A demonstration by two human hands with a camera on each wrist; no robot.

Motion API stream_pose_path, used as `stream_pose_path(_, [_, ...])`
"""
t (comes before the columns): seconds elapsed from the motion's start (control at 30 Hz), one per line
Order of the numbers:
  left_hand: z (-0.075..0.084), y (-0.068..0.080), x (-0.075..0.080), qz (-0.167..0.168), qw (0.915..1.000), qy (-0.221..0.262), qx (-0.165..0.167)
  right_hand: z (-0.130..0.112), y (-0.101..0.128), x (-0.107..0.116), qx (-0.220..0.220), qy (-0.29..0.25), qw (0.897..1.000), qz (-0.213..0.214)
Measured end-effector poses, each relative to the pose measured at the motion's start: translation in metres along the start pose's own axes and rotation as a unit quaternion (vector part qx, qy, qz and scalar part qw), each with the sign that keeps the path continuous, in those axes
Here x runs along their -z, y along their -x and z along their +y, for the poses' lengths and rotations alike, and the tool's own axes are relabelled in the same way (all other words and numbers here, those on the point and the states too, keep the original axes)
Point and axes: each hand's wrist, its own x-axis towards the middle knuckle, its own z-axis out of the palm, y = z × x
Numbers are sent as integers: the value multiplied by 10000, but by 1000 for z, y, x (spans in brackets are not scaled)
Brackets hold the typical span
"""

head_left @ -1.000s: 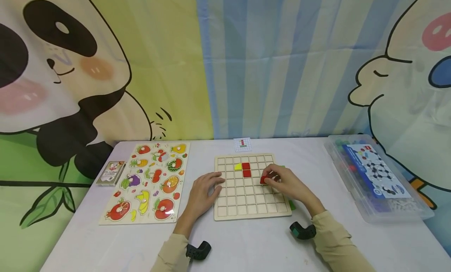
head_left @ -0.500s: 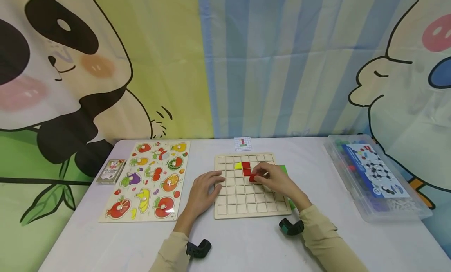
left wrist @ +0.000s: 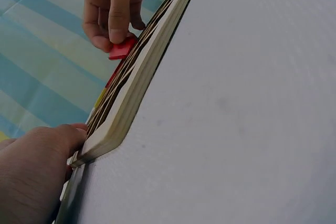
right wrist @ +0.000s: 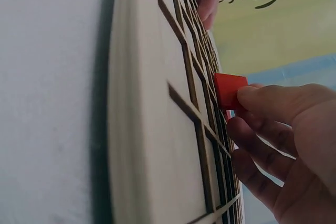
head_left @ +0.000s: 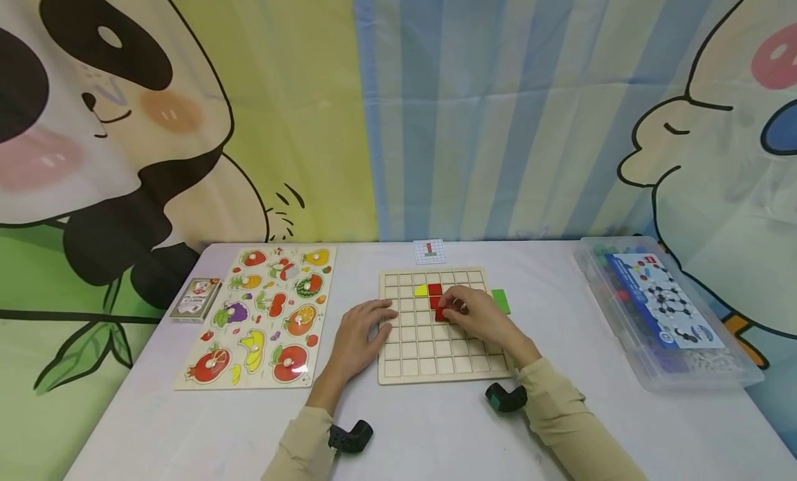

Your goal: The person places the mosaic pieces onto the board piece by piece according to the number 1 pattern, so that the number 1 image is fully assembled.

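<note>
A wooden grid board (head_left: 411, 360) lies on the table in the middle of the head view. My right hand (head_left: 476, 318) pinches a red square tile (right wrist: 229, 90) between thumb and fingertips, low over the grid. In the left wrist view this red tile (left wrist: 121, 50) is tilted, close above the board's slats. Just beyond it, two red tiles (head_left: 435, 288) sit one behind the other in the grid, with a yellow tile (head_left: 421, 291) to their left. Against the board's left edge rests my left hand (head_left: 358, 336), its fingers relaxed and the tips at the rim.
Green tiles (head_left: 501, 302) lie by the board's right edge, partly behind my right arm. Behind the board is a small pattern card (head_left: 429, 251). A fruit puzzle board (head_left: 261, 342) and a playing-card box (head_left: 196, 300) are at left, a clear plastic case (head_left: 703, 380) at right.
My right hand has carried the red tile leftward over the grid, up close to the two placed red tiles. More of the green tile now shows. My left hand has stayed at the board's edge.
</note>
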Motion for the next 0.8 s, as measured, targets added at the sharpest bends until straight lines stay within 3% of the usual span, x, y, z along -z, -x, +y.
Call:
stream_pose_path(0.53, [1,-4,1,-135,9998,104,123,1,-2,-5,94,385,9992,-24])
stream_pose_path(0.8, [1,-2,1,-139,9997,29,183,6,9,7,137,-403,9990,-163])
